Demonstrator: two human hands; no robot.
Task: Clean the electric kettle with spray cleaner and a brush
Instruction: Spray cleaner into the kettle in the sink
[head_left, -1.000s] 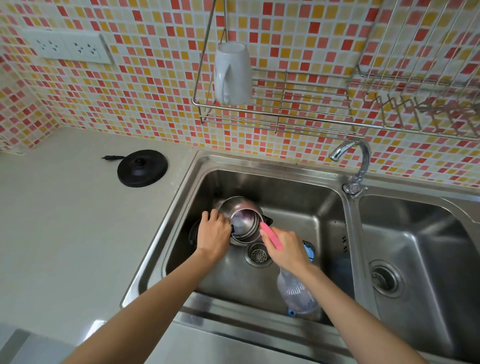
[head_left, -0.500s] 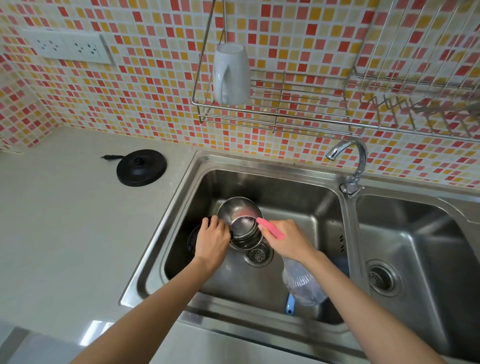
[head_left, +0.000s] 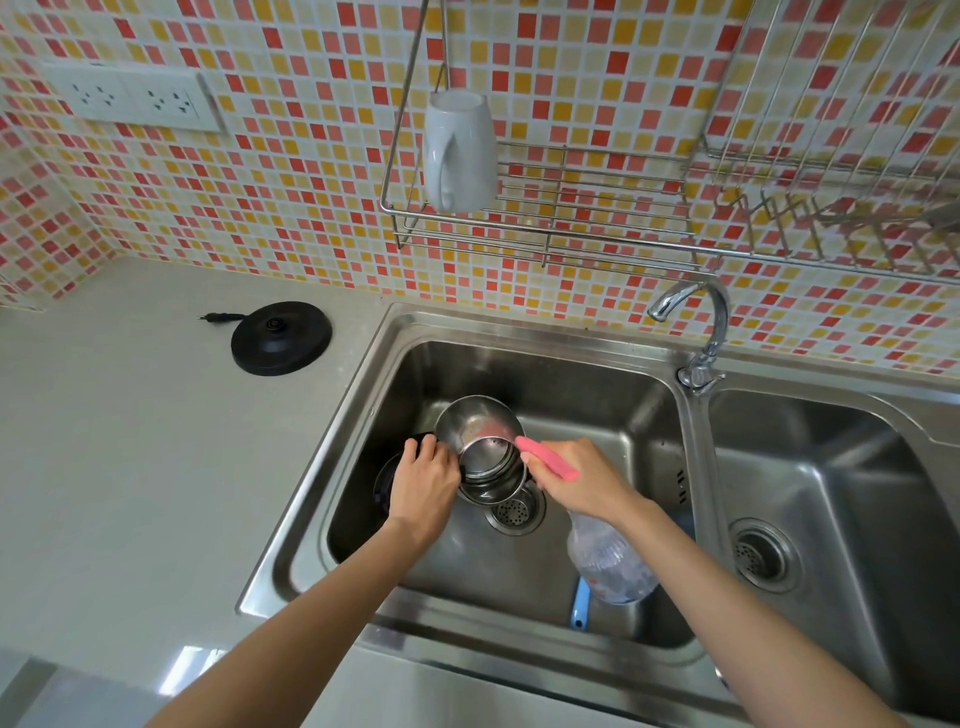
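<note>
Here, both hands (head_left: 423, 488) (head_left: 579, 480) work kettle (head_left: 485, 457) with brush (head_left: 548, 460).

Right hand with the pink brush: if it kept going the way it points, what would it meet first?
Most likely the inside wall of the steel kettle: the right hand aims the pink brush up-left into its open mouth. Depth inside is unclear.

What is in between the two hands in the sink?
In the head view, the steel kettle sits between the left hand and the right hand. The left grips its side; the right pokes a pink brush into it.
</note>
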